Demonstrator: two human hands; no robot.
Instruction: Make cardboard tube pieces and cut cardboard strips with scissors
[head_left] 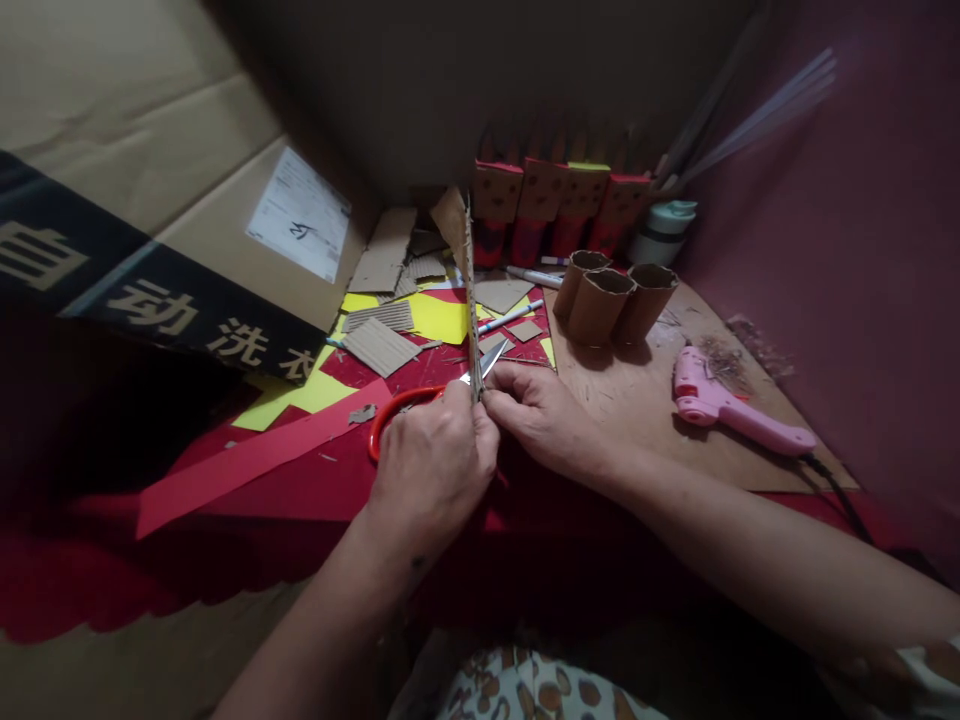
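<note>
A thin piece of brown cardboard (472,290) stands on edge, tilted away from me, its near end at my fingertips. My left hand (435,450) is closed, pinching that near end from the left. From the other side, my right hand (536,405) grips the same end between thumb and bent fingers. Scissors with red handles (380,425) are just beyond my left hand. Their blades show past the cardboard, and the hand hides part of them, so I cannot tell whether it touches them. A red paper strip (262,457) lies to the left.
Cardboard scraps (379,345) and yellow paper (442,318) litter the red tablecloth. Right are brown cardboard tubes (600,305) and a pink glue gun (739,405) with its cord, on a board (600,380). Several box-headed figures (551,205) stand behind. A large carton (202,200) looms left.
</note>
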